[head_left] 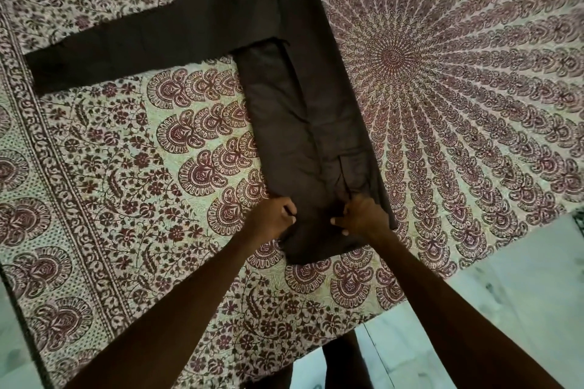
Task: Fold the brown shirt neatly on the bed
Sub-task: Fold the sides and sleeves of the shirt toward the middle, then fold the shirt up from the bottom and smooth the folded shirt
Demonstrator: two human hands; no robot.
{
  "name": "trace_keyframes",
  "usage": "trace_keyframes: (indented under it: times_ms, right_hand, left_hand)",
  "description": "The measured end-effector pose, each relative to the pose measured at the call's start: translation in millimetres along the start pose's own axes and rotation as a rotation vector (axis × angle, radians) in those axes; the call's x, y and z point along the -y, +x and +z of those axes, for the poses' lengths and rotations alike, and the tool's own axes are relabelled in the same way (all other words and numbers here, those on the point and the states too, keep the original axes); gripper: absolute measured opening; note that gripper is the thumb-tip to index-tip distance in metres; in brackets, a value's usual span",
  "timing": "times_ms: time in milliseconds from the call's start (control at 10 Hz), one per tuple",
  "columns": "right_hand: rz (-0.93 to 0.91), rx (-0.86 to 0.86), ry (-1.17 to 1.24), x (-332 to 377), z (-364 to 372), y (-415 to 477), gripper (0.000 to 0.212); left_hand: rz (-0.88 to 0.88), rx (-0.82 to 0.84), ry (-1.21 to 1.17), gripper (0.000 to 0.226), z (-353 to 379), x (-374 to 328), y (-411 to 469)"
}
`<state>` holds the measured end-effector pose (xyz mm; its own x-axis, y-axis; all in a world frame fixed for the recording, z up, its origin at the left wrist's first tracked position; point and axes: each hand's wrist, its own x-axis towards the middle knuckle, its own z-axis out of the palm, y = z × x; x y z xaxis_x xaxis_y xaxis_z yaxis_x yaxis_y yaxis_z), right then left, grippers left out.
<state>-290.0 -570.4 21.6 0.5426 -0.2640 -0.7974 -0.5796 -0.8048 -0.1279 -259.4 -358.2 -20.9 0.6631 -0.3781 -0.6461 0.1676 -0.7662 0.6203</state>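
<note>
The brown shirt (303, 110) lies flat on the bed as a long narrow strip running from the top of the view down toward me. One sleeve (132, 47) stretches out to the left across the bedspread. A folded layer lies over the strip's left half. My left hand (274, 217) pinches the shirt's left edge close to its near end. My right hand (363, 215) grips the fabric on the right side of the same end, fingers closed into a fold. The top of the shirt runs out of view.
The bed (126, 199) is covered by a patterned maroon and cream mandala bedspread. Its near edge runs diagonally at the lower right, where a pale marble floor (505, 294) shows. Dark trouser legs are visible below between my arms.
</note>
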Motion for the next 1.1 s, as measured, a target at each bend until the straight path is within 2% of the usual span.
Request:
trace_keyframes:
  times_ms: [100, 200, 300, 400, 500, 600, 700, 800, 900, 1000, 1100]
  right_hand:
    - [0.002, 0.034, -0.191, 6, -7, -2, 0.057]
    - [-0.016, -0.025, -0.326, 23, -28, 4, 0.063]
    - [-0.097, -0.107, -0.223, 56, -52, 30, 0.045]
    - [-0.235, -0.106, 0.014, 113, -81, 67, 0.022]
    - [-0.332, -0.060, 0.193, 182, -102, 108, 0.020]
    - [-0.350, 0.067, 0.303, 255, -108, 147, 0.017]
    - [-0.268, 0.263, 0.674, 320, -107, 159, 0.019]
    - [-0.128, 0.338, 0.963, 363, -90, 166, 0.031]
    - [-0.035, 0.334, 1.134, 390, -76, 183, 0.023]
    - [-0.004, 0.341, 1.233, 393, -67, 193, 0.021]
    - [-0.025, 0.231, 1.278, 388, -65, 193, 0.013]
  left_hand:
    - [-0.018, 0.022, 0.038, 0.011, -5, -5, 3]
    - [-0.009, -0.065, -0.005, 0.006, -29, -10, 19]
    - [-0.009, -0.290, 0.028, 0.011, -72, -11, 48]
    - [-0.033, -0.549, 0.091, 0.017, -131, -9, 80]
    - [-0.103, -0.704, 0.185, 0.032, -197, 3, 104]
    - [-0.118, -0.762, 0.248, 0.044, -259, 24, 124]
    - [-0.219, -0.736, 0.395, 0.055, -310, 49, 143]
    - [-0.325, -0.679, 0.560, 0.074, -354, 74, 159]
    - [-0.325, -0.611, 0.745, 0.082, -391, 102, 171]
    - [-0.283, -0.478, 0.790, 0.087, -418, 120, 176]
    - [-0.286, -0.414, 0.702, 0.072, -436, 131, 175]
